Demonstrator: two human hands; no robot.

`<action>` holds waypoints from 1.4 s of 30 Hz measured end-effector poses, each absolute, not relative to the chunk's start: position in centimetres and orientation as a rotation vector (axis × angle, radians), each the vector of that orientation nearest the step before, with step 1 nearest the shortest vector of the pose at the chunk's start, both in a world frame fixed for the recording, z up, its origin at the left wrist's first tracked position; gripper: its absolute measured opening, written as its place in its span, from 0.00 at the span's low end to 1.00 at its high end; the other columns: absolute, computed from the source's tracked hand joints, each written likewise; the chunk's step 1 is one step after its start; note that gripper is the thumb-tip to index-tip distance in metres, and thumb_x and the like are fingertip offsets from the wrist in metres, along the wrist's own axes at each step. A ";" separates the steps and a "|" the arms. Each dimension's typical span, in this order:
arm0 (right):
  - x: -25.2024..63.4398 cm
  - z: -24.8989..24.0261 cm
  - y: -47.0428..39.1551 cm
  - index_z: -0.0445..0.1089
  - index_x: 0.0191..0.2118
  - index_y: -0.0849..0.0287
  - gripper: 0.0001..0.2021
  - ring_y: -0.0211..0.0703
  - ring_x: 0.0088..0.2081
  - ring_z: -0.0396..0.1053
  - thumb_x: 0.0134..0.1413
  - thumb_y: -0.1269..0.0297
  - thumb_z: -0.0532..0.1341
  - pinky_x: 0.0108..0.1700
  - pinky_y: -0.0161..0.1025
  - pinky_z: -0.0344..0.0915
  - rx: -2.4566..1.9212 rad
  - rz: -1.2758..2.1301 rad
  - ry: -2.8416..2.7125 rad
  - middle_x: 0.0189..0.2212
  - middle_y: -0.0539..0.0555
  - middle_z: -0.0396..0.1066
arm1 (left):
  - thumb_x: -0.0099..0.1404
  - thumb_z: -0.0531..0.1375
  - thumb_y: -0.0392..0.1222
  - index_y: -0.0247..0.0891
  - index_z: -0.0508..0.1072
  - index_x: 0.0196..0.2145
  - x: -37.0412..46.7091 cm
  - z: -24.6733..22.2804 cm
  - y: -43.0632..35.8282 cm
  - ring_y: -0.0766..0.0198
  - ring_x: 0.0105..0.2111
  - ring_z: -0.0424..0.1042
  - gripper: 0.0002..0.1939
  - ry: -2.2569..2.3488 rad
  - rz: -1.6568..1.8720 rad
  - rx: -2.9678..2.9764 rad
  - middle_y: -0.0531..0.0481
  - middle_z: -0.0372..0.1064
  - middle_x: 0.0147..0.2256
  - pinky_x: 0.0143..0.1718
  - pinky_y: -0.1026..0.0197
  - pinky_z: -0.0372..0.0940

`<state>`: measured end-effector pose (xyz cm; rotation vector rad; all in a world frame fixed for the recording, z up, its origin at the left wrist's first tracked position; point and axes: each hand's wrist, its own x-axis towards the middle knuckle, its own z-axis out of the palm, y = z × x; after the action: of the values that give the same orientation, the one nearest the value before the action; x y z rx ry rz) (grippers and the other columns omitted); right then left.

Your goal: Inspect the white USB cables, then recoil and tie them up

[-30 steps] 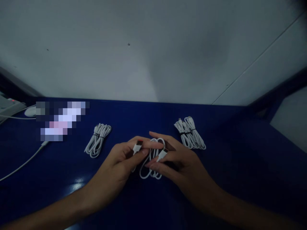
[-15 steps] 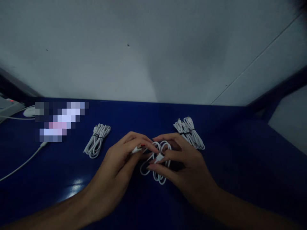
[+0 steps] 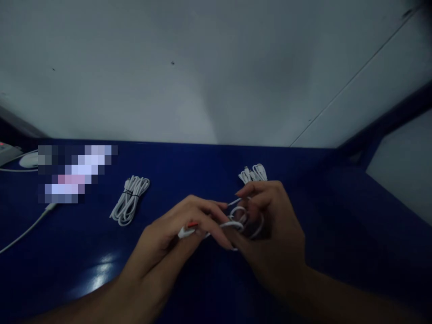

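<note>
Between my two hands is a white charging cable (image 3: 239,224), gathered in loose loops. My left hand (image 3: 167,240) is closed on the cable's left part, its fingers reaching over the strands. A white plug with a red inside (image 3: 186,230) pokes out between its thumb and index finger. My right hand (image 3: 278,234) curls round the loops from the other side, fingers bent and thumb below. Its fingers partly hide the coil, and the cable's other end cannot be made out.
A tied white cable bundle (image 3: 130,200) lies to the left on the blue table (image 3: 189,168). More tied white cables (image 3: 253,173) lie behind my right hand, partly covered. At far left are a blurred-out bright object (image 3: 86,168) with a white cord (image 3: 25,234). A pale wall (image 3: 151,90) rises behind.
My right hand has shifted right and up and curled round the loops, which are bunched and turned. The right-hand plug seen before is hidden now. The view has shifted slightly.
</note>
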<state>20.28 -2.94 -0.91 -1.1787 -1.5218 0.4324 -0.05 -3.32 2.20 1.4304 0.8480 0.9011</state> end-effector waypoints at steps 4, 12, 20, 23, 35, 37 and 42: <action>20.5 -0.6 -2.9 0.69 0.48 0.47 0.21 0.45 0.32 0.73 0.53 0.67 0.77 0.27 0.41 0.72 -1.291 0.742 -1.372 0.41 0.51 0.75 | 0.82 0.56 0.42 0.49 0.87 0.38 0.2 2.5 -3.7 0.46 0.63 0.72 0.20 0.772 0.893 1.447 0.46 0.78 0.53 0.67 0.49 0.65; 21.3 0.5 -1.8 0.78 0.36 0.52 0.06 0.37 0.26 0.68 0.60 0.62 0.75 0.27 0.35 0.65 -1.347 1.141 -1.460 0.28 0.46 0.74 | 0.81 0.59 0.41 0.45 0.85 0.38 0.2 1.8 -1.7 0.53 0.55 0.79 0.15 0.813 0.925 1.128 0.48 0.80 0.51 0.62 0.56 0.69; 22.2 0.2 -0.5 0.80 0.39 0.56 0.12 0.36 0.29 0.70 0.51 0.65 0.81 0.31 0.33 0.68 -0.989 1.848 -1.222 0.30 0.47 0.76 | 0.80 0.57 0.35 0.40 0.82 0.37 0.0 1.9 -0.8 0.60 0.46 0.81 0.16 0.719 0.983 0.902 0.46 0.81 0.44 0.53 0.63 0.75; 22.4 0.0 0.0 0.81 0.47 0.56 0.11 0.38 0.32 0.72 0.59 0.63 0.76 0.33 0.35 0.72 -0.734 2.006 -1.159 0.36 0.51 0.77 | 0.80 0.56 0.34 0.39 0.82 0.36 -0.1 2.5 -0.8 0.60 0.43 0.82 0.17 0.678 1.025 0.944 0.45 0.80 0.40 0.50 0.63 0.76; 22.3 0.1 -0.3 0.80 0.61 0.51 0.20 0.51 0.57 0.79 0.77 0.69 0.54 0.63 0.54 0.73 -0.590 1.815 -1.350 0.56 0.56 0.81 | 0.84 0.51 0.34 0.39 0.82 0.41 -1.1 3.5 -1.1 0.60 0.35 0.85 0.20 0.407 0.913 0.956 0.46 0.82 0.39 0.41 0.60 0.79; 22.3 0.1 -0.6 0.78 0.63 0.49 0.18 0.49 0.58 0.78 0.77 0.70 0.59 0.62 0.51 0.74 -0.732 1.596 -1.557 0.58 0.54 0.80 | 0.84 0.51 0.35 0.39 0.82 0.42 -1.2 3.4 -1.3 0.59 0.34 0.84 0.20 0.384 0.885 0.955 0.46 0.81 0.39 0.37 0.60 0.80; 22.1 -1.1 -0.9 0.74 0.66 0.49 0.24 0.44 0.54 0.79 0.69 0.73 0.70 0.56 0.44 0.76 -0.818 1.066 -1.883 0.55 0.53 0.80 | 0.82 0.53 0.34 0.39 0.81 0.37 -0.9 3.7 -1.0 0.62 0.30 0.82 0.19 0.465 0.916 0.866 0.48 0.78 0.34 0.34 0.62 0.79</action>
<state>22.10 -0.94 -1.14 -0.8183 -1.8826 1.0659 -0.91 -1.00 3.72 0.8663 0.4650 0.9160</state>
